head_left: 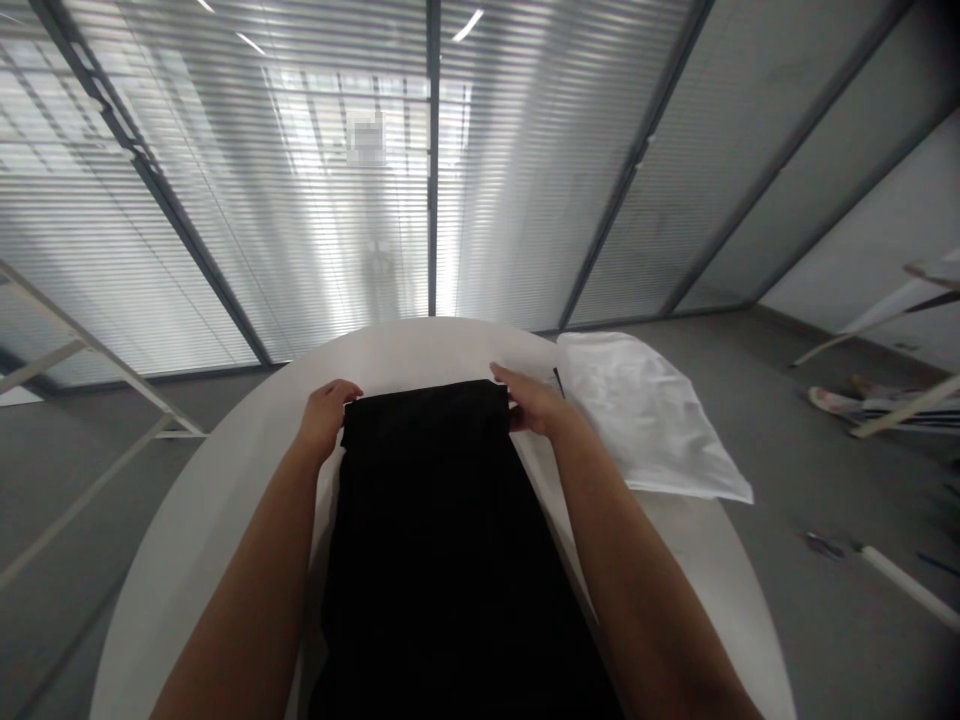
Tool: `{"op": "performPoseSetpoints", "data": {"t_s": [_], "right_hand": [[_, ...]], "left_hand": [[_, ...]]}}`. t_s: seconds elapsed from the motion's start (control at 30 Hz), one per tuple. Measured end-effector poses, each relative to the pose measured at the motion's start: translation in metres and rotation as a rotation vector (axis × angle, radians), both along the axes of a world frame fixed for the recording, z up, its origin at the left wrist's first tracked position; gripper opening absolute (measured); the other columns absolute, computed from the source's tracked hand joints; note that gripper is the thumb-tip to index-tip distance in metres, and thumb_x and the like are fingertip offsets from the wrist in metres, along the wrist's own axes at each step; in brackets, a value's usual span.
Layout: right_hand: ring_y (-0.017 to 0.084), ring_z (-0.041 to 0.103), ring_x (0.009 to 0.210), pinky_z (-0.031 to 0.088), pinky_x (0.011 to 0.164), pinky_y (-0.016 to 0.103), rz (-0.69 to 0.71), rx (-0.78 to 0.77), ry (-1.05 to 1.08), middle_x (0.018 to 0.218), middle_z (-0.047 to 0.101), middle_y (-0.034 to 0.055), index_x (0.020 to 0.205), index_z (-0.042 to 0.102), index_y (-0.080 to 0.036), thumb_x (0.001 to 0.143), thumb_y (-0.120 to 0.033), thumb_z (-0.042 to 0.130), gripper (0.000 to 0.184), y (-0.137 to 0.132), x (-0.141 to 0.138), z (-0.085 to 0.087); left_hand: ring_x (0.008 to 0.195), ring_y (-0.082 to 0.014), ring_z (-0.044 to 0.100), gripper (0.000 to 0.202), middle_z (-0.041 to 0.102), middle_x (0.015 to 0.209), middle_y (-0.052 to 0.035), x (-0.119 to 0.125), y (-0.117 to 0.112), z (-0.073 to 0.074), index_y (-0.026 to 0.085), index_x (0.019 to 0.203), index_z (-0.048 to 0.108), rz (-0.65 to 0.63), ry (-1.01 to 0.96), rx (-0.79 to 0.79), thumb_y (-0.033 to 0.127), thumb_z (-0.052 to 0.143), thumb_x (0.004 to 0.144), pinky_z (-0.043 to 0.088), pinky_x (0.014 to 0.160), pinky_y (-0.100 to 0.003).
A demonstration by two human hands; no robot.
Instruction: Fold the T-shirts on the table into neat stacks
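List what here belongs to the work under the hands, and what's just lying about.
At work: black cloth, its far edge touched by the left hand and right hand.
Lying about: folded white cloth on the round white table; white rod on the floor.

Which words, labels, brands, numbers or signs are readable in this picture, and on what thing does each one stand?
No readable text is in view. The black garment under the left hand and right hand shows no label, and the white cloth shows none. A blurred square patch in the window is unreadable.
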State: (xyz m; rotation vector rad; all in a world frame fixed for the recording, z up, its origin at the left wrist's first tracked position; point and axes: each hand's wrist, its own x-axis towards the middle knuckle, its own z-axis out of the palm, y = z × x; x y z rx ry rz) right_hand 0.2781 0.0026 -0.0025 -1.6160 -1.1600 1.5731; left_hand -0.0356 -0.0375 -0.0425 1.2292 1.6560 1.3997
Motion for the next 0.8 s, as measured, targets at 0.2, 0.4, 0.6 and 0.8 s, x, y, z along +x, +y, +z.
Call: {"op": "performPoseSetpoints", "data": {"t_s": [0.2, 0.4, 0.6, 0.8], "right_hand": [[0.017, 0.056, 0.059, 0.049, 0.047, 0.028, 0.149, 0.130, -0.095, 0.079, 0.066, 0.0032, 0.135, 0.047, -0.027, 0.061, -0.031, 0.085, 0.084, -0.013, 0.006, 0.006], [0.010, 0.051, 0.050, 0.044, 0.042, 0.020, 0.318, 0.131, -0.123, 0.075, 0.068, 0.0024, 0.126, 0.061, -0.027, 0.060, -0.026, 0.084, 0.069, -0.009, 0.031, -0.001], [0.022, 0.065, 0.073, 0.054, 0.063, 0.033, 0.359, 0.159, -0.439, 0.100, 0.070, 0.0115, 0.123, 0.063, -0.024, 0.070, -0.035, 0.079, 0.057, 0.002, 0.036, 0.001], [0.029, 0.050, 0.125, 0.034, 0.106, 0.042, 0.139, 0.660, -0.773, 0.135, 0.056, 0.0150, 0.137, 0.049, -0.019, 0.097, -0.039, 0.041, 0.045, 0.010, -0.008, -0.013]], "left_hand": [[0.070, -0.0201, 0.058, 0.022, 0.065, 0.074, -0.0046, 0.005, 0.005, 0.005, 0.019, 0.078, 0.072, 0.078, 0.181, -0.039, 0.024, 0.066, 0.057, 0.040, 0.060, -0.028], [0.079, -0.0232, 0.061, 0.021, 0.065, 0.069, -0.0037, 0.003, 0.007, -0.004, 0.022, 0.077, 0.072, 0.106, 0.151, 0.031, 0.018, 0.067, 0.056, 0.045, 0.071, -0.031], [0.087, -0.0303, 0.062, 0.021, 0.068, 0.084, -0.0107, 0.000, 0.003, 0.000, 0.021, 0.085, 0.072, 0.052, 0.603, -0.127, 0.023, 0.064, 0.065, 0.044, 0.087, -0.043], [0.114, -0.0413, 0.053, 0.047, 0.060, 0.121, -0.0225, 0.037, -0.011, 0.019, 0.019, 0.123, 0.064, -0.024, 0.983, -0.141, 0.045, 0.044, 0.088, 0.037, 0.095, -0.057]]}}
